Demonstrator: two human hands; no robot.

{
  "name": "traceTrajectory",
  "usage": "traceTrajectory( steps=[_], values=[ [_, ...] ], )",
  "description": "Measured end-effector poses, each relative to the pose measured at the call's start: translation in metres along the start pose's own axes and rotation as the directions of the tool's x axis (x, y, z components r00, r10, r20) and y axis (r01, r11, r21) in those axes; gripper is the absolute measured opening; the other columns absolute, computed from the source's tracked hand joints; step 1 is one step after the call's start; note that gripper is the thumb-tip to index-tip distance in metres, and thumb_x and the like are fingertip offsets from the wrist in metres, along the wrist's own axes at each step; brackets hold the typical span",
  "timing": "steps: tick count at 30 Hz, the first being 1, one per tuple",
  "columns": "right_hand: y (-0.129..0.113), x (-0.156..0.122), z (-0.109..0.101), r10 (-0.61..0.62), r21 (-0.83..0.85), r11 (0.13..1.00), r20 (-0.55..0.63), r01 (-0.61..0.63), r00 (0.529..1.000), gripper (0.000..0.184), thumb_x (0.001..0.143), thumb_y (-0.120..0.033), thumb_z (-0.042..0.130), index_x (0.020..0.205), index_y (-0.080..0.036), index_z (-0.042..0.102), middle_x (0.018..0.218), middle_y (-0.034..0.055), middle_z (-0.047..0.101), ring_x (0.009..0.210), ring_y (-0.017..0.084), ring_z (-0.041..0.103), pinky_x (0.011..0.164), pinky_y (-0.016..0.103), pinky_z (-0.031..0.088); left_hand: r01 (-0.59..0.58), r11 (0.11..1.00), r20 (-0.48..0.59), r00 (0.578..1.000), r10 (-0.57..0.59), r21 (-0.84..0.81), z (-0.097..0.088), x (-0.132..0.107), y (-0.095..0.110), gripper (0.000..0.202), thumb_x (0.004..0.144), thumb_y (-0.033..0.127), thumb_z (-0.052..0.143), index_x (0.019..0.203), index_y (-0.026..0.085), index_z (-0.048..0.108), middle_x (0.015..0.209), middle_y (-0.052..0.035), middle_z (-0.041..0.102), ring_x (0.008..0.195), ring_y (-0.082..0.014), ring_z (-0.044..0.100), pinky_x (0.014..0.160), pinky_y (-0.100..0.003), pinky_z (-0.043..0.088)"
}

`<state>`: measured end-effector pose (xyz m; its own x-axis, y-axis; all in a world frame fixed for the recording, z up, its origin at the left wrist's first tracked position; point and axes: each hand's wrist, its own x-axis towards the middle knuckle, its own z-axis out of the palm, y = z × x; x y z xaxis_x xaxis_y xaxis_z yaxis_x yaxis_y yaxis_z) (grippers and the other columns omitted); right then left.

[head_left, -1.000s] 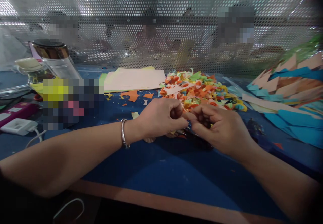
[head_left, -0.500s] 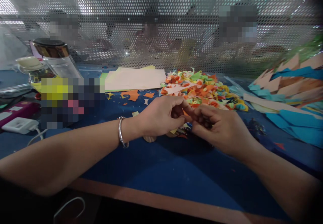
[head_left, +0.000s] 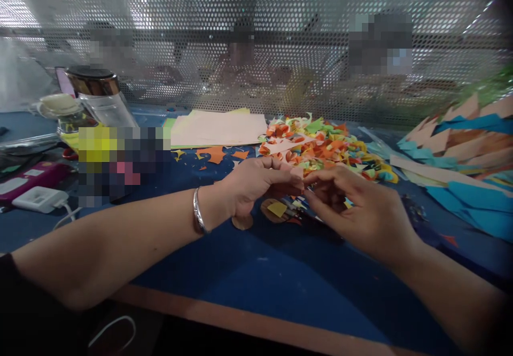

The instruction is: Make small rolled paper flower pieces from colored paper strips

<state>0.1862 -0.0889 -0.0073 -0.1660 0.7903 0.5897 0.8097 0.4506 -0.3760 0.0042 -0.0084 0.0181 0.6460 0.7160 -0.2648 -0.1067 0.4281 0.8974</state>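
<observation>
My left hand, with a silver bangle on its wrist, is closed in a pinch, and my right hand meets it fingertip to fingertip. Both pinch a small paper piece held just above the blue table; its shape is too small to make out. Under the hands lie a brown round piece with a yellow scrap and some small offcuts. A heap of orange, green and yellow paper cuttings lies just behind the hands.
Pale paper sheets lie behind on the left. Blue and tan paper strips are stacked at the right. A glass jar, a cup, a white charger and a pink box stand at the left. A perforated metal screen closes the back.
Both hands have risen slightly off the table and opened out a little, so the brown round piece with the yellow scrap beneath them now shows. The view has shifted a little.
</observation>
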Motion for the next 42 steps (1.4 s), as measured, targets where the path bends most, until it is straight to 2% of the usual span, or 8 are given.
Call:
traceTrajectory(
  steps=[4,7,11,19,23,30,36,42],
  values=[
    [0.003,-0.001,0.0,-0.052,-0.029,0.998,-0.037,0.051,0.998,0.014,0.096,-0.028,0.063,0.108,-0.023,0.068,0.073,-0.0007,0.068,0.057,0.012,0.061,0.053,0.025,0.047,0.018,1.0,0.005,1.0,-0.018,-0.009,0.0,-0.001,0.0,0.022,0.074,0.007,0.083,0.076,0.014,0.062,0.068,0.0006,0.072,0.063,-0.0082,0.069,0.081,-0.026,0.056],
    [0.002,-0.001,-0.001,-0.083,-0.047,0.996,-0.044,0.081,0.996,0.012,0.097,-0.028,0.063,0.106,-0.024,0.069,0.077,-0.0001,0.071,0.058,0.012,0.063,0.054,0.025,0.048,0.031,1.0,0.029,0.999,-0.031,-0.003,0.0,-0.002,-0.001,0.013,0.077,0.007,0.08,0.081,0.013,0.069,0.07,0.0006,0.072,0.064,-0.0083,0.069,0.087,-0.029,0.056],
    [0.001,-0.001,0.0,-0.078,-0.025,0.997,-0.035,0.077,0.996,0.006,0.096,-0.026,0.063,0.1,-0.024,0.067,0.076,-0.0005,0.071,0.059,0.012,0.065,0.056,0.024,0.05,0.034,0.999,0.063,0.997,-0.033,-0.009,0.0,0.0,-0.003,0.012,0.078,0.005,0.079,0.078,0.012,0.07,0.07,0.001,0.071,0.063,-0.0074,0.067,0.083,-0.027,0.055],
    [-0.006,0.002,-0.002,0.03,0.056,0.998,-0.045,-0.028,0.999,0.004,0.09,-0.024,0.062,0.087,-0.025,0.064,0.065,-0.0023,0.065,0.051,0.011,0.058,0.049,0.022,0.047,0.043,0.998,0.067,0.997,-0.04,-0.042,0.004,0.001,-0.002,0.014,0.082,0.003,0.074,0.075,0.014,0.07,0.067,0.0017,0.07,0.06,-0.008,0.066,0.068,-0.024,0.053],
    [-0.005,0.002,-0.001,0.084,0.071,0.994,-0.046,-0.08,0.995,0.006,0.09,-0.025,0.062,0.084,-0.025,0.064,0.064,-0.0022,0.063,0.05,0.011,0.056,0.048,0.022,0.046,0.036,0.996,0.074,0.997,-0.03,-0.08,0.004,0.002,-0.005,0.009,0.081,0.01,0.078,0.074,0.012,0.073,0.068,-0.0012,0.072,0.062,-0.009,0.068,0.072,-0.025,0.056],
    [-0.006,0.006,-0.002,0.126,0.106,0.987,-0.062,-0.119,0.99,0.009,0.088,-0.028,0.064,0.081,-0.024,0.064,0.062,-0.0035,0.063,0.048,0.009,0.056,0.045,0.02,0.043,-0.157,0.986,0.103,0.981,0.163,-0.058,0.003,0.0,-0.015,0.01,0.073,0.012,0.085,0.081,0.011,0.078,0.072,-0.0007,0.074,0.063,-0.0067,0.068,0.074,-0.022,0.057],
    [-0.006,0.005,-0.001,0.132,0.118,0.986,-0.084,-0.122,0.988,0.008,0.087,-0.025,0.065,0.08,-0.024,0.064,0.061,-0.0036,0.062,0.048,0.01,0.057,0.046,0.021,0.044,-0.356,0.914,0.109,0.934,0.34,0.196,0.002,0.002,-0.025,0.02,0.077,0.014,0.08,0.097,0.014,0.082,0.089,-0.0044,0.08,0.079,-0.0107,0.072,0.078,-0.021,0.057],
    [-0.001,0.002,0.001,0.133,0.13,0.984,-0.09,-0.121,0.987,0.006,0.09,-0.028,0.067,0.085,-0.024,0.066,0.067,-0.0021,0.067,0.054,0.012,0.062,0.049,0.022,0.049,-0.416,0.851,0.111,0.909,0.402,0.32,0.002,0.002,-0.026,0.023,0.082,0.017,0.076,0.103,0.014,0.082,0.094,-0.0059,0.082,0.084,-0.0142,0.076,0.079,-0.022,0.059]
  ],
)
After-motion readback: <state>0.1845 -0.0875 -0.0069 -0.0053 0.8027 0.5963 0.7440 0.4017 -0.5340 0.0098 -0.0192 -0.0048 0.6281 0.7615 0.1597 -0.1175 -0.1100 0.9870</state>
